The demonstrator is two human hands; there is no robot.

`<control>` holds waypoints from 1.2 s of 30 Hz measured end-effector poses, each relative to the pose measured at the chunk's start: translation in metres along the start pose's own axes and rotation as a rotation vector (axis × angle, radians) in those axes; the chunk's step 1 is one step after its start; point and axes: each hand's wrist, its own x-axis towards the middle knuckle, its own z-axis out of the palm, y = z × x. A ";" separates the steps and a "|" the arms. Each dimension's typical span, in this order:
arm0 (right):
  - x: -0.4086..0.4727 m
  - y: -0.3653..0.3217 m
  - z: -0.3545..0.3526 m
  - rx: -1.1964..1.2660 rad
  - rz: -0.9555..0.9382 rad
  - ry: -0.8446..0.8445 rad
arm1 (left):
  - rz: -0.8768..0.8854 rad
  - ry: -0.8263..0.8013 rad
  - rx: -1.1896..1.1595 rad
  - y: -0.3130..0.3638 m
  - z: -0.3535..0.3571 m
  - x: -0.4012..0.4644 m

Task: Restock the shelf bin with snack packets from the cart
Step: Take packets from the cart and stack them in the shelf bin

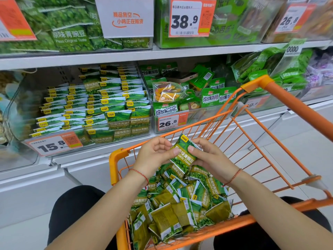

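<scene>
A: One green garlic-pea packet [183,153] is up between both hands, tilted, above the heap in the cart.

B: How's it held?

A: The left hand [154,154] pinches its near edge with thumb and curled fingers. The right hand [210,157] grips the other side, thumb laid across the front. So both hands are closed on that one packet.

B: And under the hands?

A: The pile of loose packets [180,206], the same green kind, some face up, some showing their backs, all jumbled in the orange cart [281,179]. The wrists are just above them, with a red string on each.

B: Where's the bin?

A: Beyond the left hand, up on the shelf: the clear shelf bin [93,109], with neat rows of the same packets standing in it and an open gap at its far left. A price tag [54,143] reading 15.8 sits on its front.

B: Next to it?

A: Beyond the right hand is a second bin of mixed veggie-crisp bags [182,98], tagged 26.8. Higher up, larger pea bags [70,33] fill the upper shelf.
</scene>
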 end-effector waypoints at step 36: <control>0.194 -0.053 0.102 -1.477 -0.717 0.307 | -0.126 0.459 0.262 0.081 -0.256 0.147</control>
